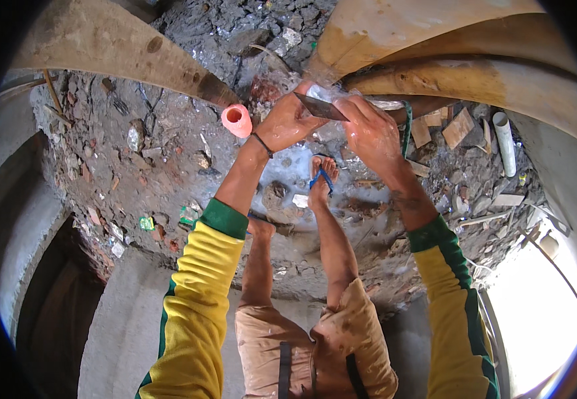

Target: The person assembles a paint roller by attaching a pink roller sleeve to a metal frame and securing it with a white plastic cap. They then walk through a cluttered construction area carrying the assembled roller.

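A dark, flat rectangular plate (pixel 320 107) is held level between my two hands at the upper middle. My left hand (pixel 284 122) grips its left end, with the thumb beneath the lower edge. At the other end, the curled fingers of my right hand (pixel 371 133) close on the plate. Both hands look wet. Just beyond the plate is something pale and shiny (pixel 320 92), partly hidden and too blurred to name. Beside my left wrist a pink, open-mouthed container (pixel 236 121) stands near the foot of a plank.
Wooden boards (pixel 428 36) lean in from the upper right, and a plank (pixel 129 50) from the upper left. Rubble and milky water (pixel 288 159) cover the ground around my sandalled foot (pixel 324 174). A pale pipe (pixel 504 143) and wood scraps (pixel 459 128) lie right. A concrete ledge (pixel 149 319) is near me.
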A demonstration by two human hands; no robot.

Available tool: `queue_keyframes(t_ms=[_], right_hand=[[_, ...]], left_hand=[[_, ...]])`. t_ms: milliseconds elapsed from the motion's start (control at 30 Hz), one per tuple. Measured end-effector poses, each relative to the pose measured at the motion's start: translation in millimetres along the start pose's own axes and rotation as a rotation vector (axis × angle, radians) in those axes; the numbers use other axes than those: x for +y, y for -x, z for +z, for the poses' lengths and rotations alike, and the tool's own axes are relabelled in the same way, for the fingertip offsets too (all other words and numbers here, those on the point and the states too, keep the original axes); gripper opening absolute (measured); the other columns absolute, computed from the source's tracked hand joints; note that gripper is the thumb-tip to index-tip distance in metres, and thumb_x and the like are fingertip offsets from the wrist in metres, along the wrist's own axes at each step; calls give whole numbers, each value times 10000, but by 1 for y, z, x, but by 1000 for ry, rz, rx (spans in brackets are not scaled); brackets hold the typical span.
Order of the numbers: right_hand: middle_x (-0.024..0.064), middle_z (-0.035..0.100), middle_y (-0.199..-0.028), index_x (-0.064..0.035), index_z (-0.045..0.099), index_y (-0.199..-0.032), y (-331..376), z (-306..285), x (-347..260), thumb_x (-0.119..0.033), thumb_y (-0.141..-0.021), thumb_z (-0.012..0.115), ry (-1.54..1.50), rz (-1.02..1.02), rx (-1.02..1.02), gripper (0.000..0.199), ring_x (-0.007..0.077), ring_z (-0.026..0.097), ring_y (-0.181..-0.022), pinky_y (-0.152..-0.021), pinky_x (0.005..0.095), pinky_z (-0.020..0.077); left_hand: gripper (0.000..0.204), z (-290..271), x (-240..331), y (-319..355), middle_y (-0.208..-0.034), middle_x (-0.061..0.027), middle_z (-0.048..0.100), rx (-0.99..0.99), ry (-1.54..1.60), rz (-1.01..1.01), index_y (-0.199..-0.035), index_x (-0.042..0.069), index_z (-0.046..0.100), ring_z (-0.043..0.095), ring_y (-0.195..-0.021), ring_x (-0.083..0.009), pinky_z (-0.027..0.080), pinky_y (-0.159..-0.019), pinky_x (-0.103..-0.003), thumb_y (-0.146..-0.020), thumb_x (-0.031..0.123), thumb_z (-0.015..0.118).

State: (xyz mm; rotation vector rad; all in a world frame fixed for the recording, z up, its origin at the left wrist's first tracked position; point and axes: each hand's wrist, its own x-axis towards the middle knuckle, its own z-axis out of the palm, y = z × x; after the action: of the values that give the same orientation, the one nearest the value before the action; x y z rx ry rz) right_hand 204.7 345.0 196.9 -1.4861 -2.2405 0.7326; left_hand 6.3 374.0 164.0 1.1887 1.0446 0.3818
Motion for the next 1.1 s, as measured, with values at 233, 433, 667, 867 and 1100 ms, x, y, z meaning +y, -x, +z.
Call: queue_keyframes(t_ms=[233, 433, 667, 867, 1100], right_hand=[[89, 601, -1073, -111, 560, -1110, 8, 11, 9, -62, -776, 629, 25, -80, -34, 345, 288, 639, -934, -782, 388, 537], [122, 625, -993, -98, 565, -1140, 16, 32, 21, -86, -822, 583, 26, 4, -159, 319, 317, 642, -899, -721, 421, 531], [126, 646, -957, -68, 612, -1118, 41, 40, 30, -31, -834, 592, -280, 198, 105, 287, 299, 639, -875, -736, 387, 536], [87, 626, -1021, -70, 605, -1114, 15, 10, -2, 44, -707, 640, -131, -84, 32, 423, 282, 640, -859, -732, 372, 541], [46, 589, -969, -97, 588, -1134, 1, 6, -6, 11, -670, 646, -63, -96, 23, 480, 253, 638, -816, -680, 358, 541]], left_hand=[[423, -4, -18, 3, -891, -116, 645, 166, -196, 280, -1023, -13, 621, 616, -820, -159, 490, -747, -306, -668, 133, 799], [343, 1, -9, 20, -738, -97, 650, 150, -295, 207, -822, 13, 650, 613, -696, -142, 502, -674, -302, -704, 277, 834], [287, 14, -5, 30, -694, -132, 612, 192, -89, 182, -838, 27, 592, 590, -608, -202, 483, -600, -341, -698, 214, 760], [306, 1, -2, 23, -787, -108, 596, 337, -87, 248, -849, 22, 536, 594, -726, -184, 482, -663, -325, -661, 131, 752], [332, -13, -7, 9, -963, -32, 637, 167, 101, 332, -1060, 21, 605, 596, -906, -115, 471, -837, -262, -756, 34, 736]])
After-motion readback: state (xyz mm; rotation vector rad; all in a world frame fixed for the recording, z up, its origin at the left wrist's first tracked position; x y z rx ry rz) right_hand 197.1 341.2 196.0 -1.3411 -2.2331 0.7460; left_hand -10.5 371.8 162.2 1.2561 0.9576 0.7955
